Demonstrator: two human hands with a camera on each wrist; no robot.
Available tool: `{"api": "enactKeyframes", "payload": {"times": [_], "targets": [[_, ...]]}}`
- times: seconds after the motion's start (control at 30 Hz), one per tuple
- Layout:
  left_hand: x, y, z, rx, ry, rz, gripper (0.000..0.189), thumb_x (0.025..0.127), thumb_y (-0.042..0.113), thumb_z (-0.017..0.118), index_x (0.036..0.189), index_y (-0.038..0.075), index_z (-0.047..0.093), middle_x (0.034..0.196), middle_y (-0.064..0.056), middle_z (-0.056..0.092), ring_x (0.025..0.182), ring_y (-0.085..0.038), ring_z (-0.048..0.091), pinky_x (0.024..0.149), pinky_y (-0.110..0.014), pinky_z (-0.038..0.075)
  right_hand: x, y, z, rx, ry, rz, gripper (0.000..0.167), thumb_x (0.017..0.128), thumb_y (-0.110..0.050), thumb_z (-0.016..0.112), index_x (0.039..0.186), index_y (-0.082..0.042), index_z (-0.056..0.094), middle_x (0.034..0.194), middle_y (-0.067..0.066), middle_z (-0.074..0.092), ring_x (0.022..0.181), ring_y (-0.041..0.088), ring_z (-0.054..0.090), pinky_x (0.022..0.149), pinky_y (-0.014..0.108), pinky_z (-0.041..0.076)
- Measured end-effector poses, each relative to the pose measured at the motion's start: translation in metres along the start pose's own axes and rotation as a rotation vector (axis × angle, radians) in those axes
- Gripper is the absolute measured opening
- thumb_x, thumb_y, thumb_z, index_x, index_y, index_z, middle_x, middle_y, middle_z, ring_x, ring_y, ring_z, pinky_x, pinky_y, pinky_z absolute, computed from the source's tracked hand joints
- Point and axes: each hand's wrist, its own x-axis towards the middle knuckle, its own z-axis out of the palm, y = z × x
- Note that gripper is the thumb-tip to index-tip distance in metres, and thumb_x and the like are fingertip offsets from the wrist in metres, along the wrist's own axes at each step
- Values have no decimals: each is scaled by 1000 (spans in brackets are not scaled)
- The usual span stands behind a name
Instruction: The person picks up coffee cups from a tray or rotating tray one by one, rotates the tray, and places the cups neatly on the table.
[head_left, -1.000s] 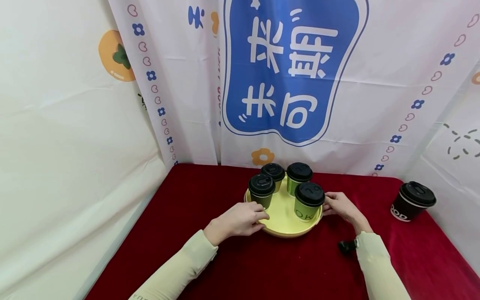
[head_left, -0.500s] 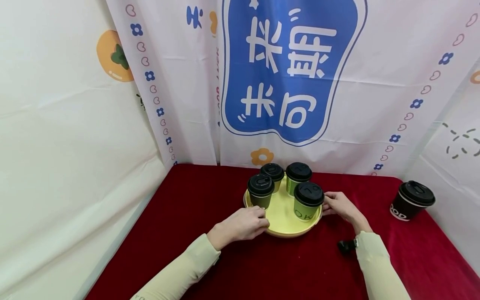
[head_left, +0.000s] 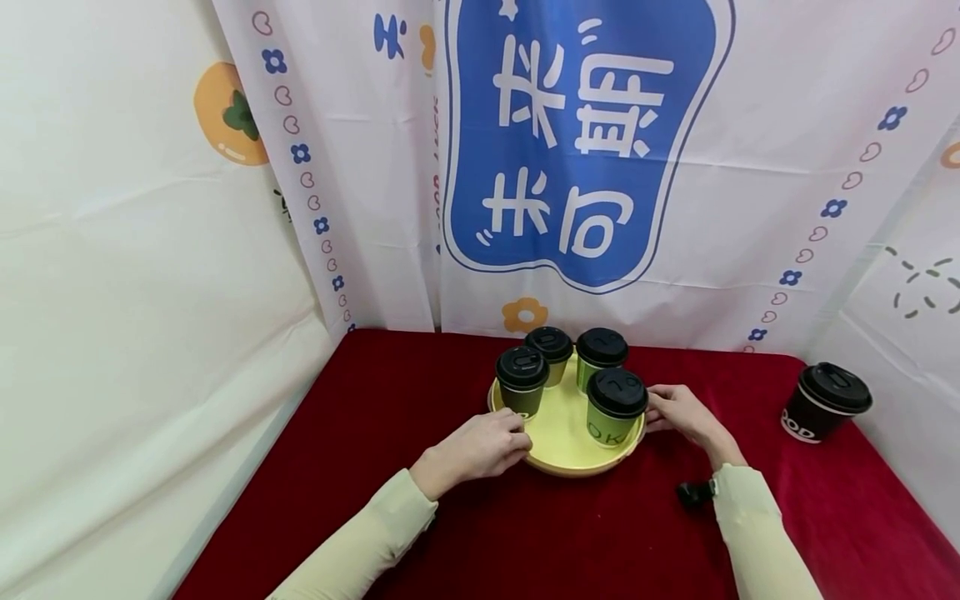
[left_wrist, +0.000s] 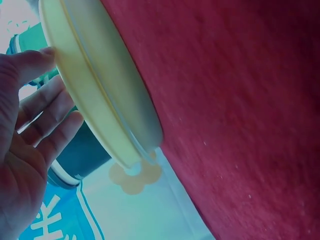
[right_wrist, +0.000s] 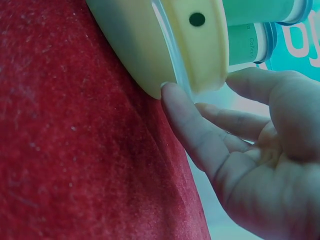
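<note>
A round yellow turntable (head_left: 558,437) stands on the table and carries several lidded paper coffee cups: a dark green cup (head_left: 522,403) at front left, a light green cup (head_left: 606,427) at front right, a tan cup (head_left: 557,375) and another green cup (head_left: 585,377) behind. My left hand (head_left: 483,443) touches the near-left rim with its thumb and fingertips; the left wrist view shows those fingers fairly straight. At the right side, my right hand (head_left: 686,417) holds the edge. In the right wrist view its thumb meets the upper rim, its index finger the lower base.
A black lidded cup (head_left: 817,408) stands apart at the far right. Red cloth (head_left: 360,467) covers the table, and a printed white curtain (head_left: 390,275) hangs close behind the turntable. A small black object (head_left: 693,493) sits at the right wrist.
The cups have shifted slightly clockwise: the back ones to the right, the front-right one a little left and nearer. My left hand drew back from over the rim, then edged left. My right hand stays put.
</note>
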Motion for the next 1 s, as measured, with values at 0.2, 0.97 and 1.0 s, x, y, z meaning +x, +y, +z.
{"api": "enactKeyframes", "payload": {"times": [0.2,0.97,1.0], "targets": [[-3,-9,3,-43,20,-36,6,92,26,66,89,25,72,89,6,60,86,-11,55,75,-21,50,-2,-1,0,19,-12,-6,50,104,-21,49,135,18,44,94,3,71,81,14,71,76,38,60],[-7,-32,10,-170,41,-135,10,92,25,66,90,19,74,96,4,65,90,-11,59,78,-24,52,-1,1,-2,-14,-14,1,52,103,-23,51,138,14,44,103,11,71,85,18,72,77,38,60],[-7,-32,10,-173,42,-140,10,92,25,66,90,19,74,95,4,65,89,-11,59,78,-24,52,-1,1,-2,-14,-12,2,51,103,-23,51,138,14,44,103,11,71,85,18,72,77,38,60]]}}
